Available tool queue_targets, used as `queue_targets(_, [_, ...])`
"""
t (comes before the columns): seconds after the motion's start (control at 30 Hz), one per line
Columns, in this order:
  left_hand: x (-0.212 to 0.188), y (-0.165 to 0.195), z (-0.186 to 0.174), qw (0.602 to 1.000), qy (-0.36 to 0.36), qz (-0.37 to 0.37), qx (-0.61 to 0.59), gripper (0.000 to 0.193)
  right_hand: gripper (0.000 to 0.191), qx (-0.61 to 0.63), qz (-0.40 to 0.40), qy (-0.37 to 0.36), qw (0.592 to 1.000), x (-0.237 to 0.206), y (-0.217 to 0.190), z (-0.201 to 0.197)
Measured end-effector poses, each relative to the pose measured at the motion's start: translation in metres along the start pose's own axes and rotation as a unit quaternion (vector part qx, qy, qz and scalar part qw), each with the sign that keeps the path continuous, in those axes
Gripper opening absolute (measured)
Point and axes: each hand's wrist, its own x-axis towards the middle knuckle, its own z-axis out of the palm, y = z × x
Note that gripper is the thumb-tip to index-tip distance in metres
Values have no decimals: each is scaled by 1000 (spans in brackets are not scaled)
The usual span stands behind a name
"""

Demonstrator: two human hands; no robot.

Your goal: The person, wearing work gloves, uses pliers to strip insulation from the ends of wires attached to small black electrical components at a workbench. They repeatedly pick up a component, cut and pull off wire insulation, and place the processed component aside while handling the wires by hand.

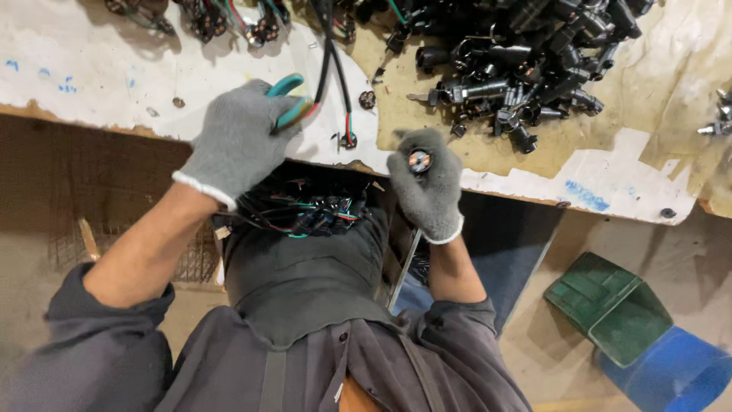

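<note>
Closing around a pair of teal-handled cutters (288, 103), the left hand (236, 141) in its grey glove is seen at upper centre-left of the frame, the handles squeezed tight in the grip beside hanging black cables (329, 61). A small round component (418, 161) with copper contacts is pinched firmly in the gloved right hand (427, 187) near the frame's centre, at the worktop (114, 84) edge. A tangle of coloured wires (305, 214) is gathered in the lap below. A heap of black parts (526, 61) is piled at upper right.
</note>
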Motion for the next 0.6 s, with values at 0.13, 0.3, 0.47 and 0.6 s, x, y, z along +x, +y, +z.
queue_targets(0.13, [2,-2,1,997,22,8,-79,24,20,81,-85,-21,993,-9,11,-1])
queue_targets(0.3, [-4,2,-4,997,22,-27,-63,28,11,43,-68,-20,997,-13,17,7])
queue_targets(0.47, [-6,5,-9,992,93,-4,90,24,10,9,22,-16,1000,-19,4,25])
queue_targets(0.6, [-3,0,-5,994,68,-23,79,20,23,-40,-3,5,999,-18,-4,34])
